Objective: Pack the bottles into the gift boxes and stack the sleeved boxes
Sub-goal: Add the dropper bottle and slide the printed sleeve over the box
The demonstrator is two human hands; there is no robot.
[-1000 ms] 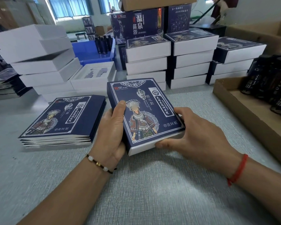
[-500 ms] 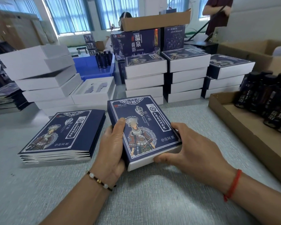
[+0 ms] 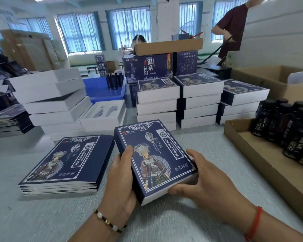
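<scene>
One sleeved box — gripped by left hand, right hand — three finished stacks behind

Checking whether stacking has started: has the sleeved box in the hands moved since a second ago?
Cannot tell. The sleeved box sits beside the flat sleeve pile as before, gripped by both hands; the camera tilted up, so its shift in frame is not clearly its own.

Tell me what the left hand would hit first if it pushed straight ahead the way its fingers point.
Probably the leftmost stack of sleeved boxes beyond the sleeved box the left hand holds; bare table lies between, though depth is unclear.
</scene>
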